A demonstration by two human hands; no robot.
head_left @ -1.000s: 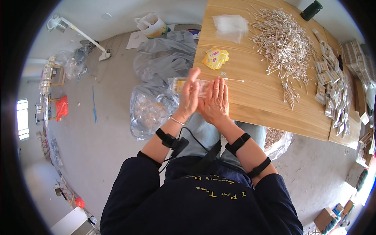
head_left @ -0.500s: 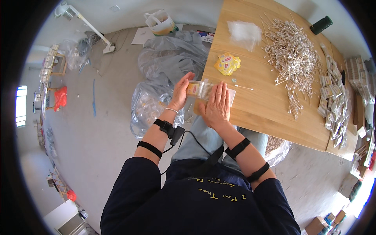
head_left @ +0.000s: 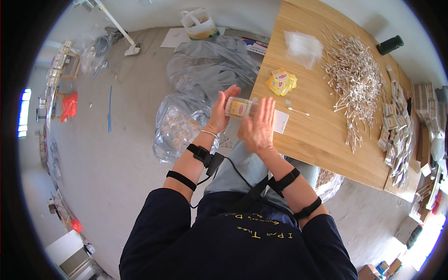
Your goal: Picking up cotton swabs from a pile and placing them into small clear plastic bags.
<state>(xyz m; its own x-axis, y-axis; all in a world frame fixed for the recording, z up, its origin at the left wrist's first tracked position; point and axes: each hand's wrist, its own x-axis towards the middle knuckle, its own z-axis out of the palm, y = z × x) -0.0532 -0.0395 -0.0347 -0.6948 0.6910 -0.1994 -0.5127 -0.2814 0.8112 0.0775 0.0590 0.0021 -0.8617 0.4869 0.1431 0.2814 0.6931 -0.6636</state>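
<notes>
Red bag: a bright red plastic bag (head_left: 69,106) at the far left.
Blue strip: a thin blue strip (head_left: 110,109) on the grey floor.
Clear bag: a see-through plastic bag (head_left: 179,128) with small packs inside, on the floor left of the table (head_left: 326,144).
Grey plastic: crumpled grey plastic (head_left: 205,65) just beyond the clear bag, a white tub (head_left: 199,25) behind it.
Left hand: the left hand (head_left: 219,114), fingers straight, palm toward the pack and against its left end; whether the fingers grip it, I cannot tell.
Swab pack: a flat pack of cotton swabs (head_left: 240,108) with a yellow label, between the two hands, at the table's left edge.
Right hand: the right hand (head_left: 259,126), fingers straight and together, unclenched, lying across the right end of the pack and partly hiding it.
White card: a pale card (head_left: 281,122) on the table edge, just right of the right hand.
Yellow labels: a small heap of yellow labels (head_left: 281,82) on the table, beyond the hands.
Single swab: one loose swab (head_left: 298,112), right of the labels and nearer the person.
Clear sleeves: a stack of clear sleeves (head_left: 303,49) beyond the labels.
Swab pile: a big heap of loose swabs (head_left: 357,77).
Green cylinder: a dark green cylinder (head_left: 390,45) beyond the heap.
Finished packs: many small filled packs (head_left: 396,140) along the table's right side.
</notes>
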